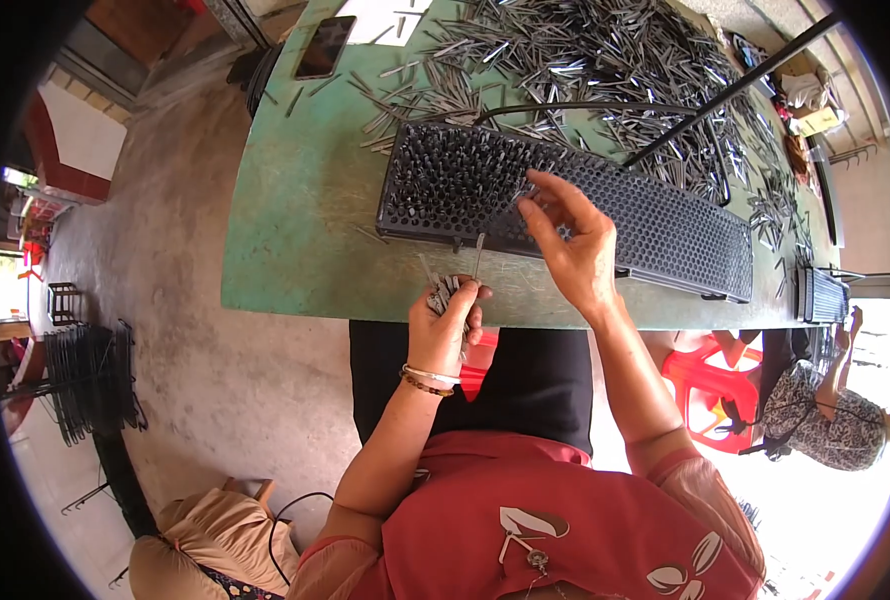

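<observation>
A long black tray [655,218] with rows of round holes lies across the green table in front of me. Thin dark metal strips [455,165] stand upright, packed in the holes at its left end. My left hand [448,308], with bangles at its wrist, is closed round a bundle of metal strips [443,290] just before the tray's front edge. One strip sticks up from its thumb. Over the tray's middle, my right hand [577,238] brings thumb and forefinger close together in a pinch. Whatever lies between those fingertips is too small to make out.
Loose metal strips [585,60] are heaped behind the tray. A black metal arm [735,95] slants over the table. At the far left lie a phone [326,47] and white paper [385,20]. Another person [827,415] sits at the right, near a red stool [713,385].
</observation>
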Demonstrator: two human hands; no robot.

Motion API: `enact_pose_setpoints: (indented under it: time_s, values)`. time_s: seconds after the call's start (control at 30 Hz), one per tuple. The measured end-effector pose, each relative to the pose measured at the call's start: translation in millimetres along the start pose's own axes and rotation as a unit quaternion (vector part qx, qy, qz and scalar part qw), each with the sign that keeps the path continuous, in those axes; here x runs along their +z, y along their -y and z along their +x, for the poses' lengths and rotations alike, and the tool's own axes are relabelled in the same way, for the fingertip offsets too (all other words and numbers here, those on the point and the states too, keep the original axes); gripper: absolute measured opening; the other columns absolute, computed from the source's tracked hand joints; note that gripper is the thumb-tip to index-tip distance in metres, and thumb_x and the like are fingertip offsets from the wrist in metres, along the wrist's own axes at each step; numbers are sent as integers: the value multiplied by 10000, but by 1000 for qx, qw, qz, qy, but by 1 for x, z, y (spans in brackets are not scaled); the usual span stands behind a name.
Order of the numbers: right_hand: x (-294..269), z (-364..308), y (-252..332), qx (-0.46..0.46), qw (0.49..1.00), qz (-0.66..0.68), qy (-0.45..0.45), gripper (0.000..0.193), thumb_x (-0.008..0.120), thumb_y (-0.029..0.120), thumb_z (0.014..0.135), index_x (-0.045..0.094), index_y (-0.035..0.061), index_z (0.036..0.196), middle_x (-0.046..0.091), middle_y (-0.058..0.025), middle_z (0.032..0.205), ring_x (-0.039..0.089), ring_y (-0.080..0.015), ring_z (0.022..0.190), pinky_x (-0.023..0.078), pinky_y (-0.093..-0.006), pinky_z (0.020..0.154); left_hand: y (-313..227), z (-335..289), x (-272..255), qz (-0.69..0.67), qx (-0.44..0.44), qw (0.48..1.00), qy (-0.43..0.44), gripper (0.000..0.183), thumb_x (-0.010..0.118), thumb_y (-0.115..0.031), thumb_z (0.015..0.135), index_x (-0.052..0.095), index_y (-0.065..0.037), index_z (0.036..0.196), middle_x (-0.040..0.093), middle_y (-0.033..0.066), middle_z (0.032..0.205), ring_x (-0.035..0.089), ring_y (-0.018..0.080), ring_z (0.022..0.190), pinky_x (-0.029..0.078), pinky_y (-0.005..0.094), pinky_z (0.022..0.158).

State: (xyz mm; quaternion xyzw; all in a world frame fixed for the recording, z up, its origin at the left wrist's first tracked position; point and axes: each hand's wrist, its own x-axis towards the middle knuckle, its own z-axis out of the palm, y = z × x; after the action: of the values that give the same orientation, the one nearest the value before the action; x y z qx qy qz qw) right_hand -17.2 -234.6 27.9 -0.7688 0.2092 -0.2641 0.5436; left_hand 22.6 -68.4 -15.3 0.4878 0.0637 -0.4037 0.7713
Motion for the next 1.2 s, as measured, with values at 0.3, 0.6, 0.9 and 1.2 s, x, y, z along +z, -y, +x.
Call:
enact_pose_setpoints:
  time_s: [0.3,0.6,0.9,1.2]
  values:
    - [19,14,-17,-196,964,-178,-27,302,676,14,804,643,56,1101,669,-75,867,616,-125,693,491,-243,615,5,-1,-4,1,-32,999,23,128,602,-140,877,590,-38,953,635,89,856,500,58,578,388,191,433]
    - [17,13,-17,-274,927,-252,43,231,692,37,773,675,46,1003,638,-94,998,624,-259,806,495,-315,733,3,-1,-4,-5,-33,999,26,125,600,-131,879,584,-37,961,630,86,846,491,54,570,379,187,432]
    - [8,-6,7,44,982,-17,185,251,661,114,867,637,11,1095,675,-59,880,594,-71,793,499,-256,696,-5,-7,3,-6,8,999,49,192,599,-137,892,586,9,1016,634,76,846,500,50,556,403,195,426]
    - [31,23,-7,-223,963,-154,-7,187,684,30,796,677,25,984,688,-88,879,637,-193,783,499,-294,727,-2,-5,-10,-16,-98,987,126,291,522,-123,898,579,58,1119,596,67,894,530,71,694,438,209,509]
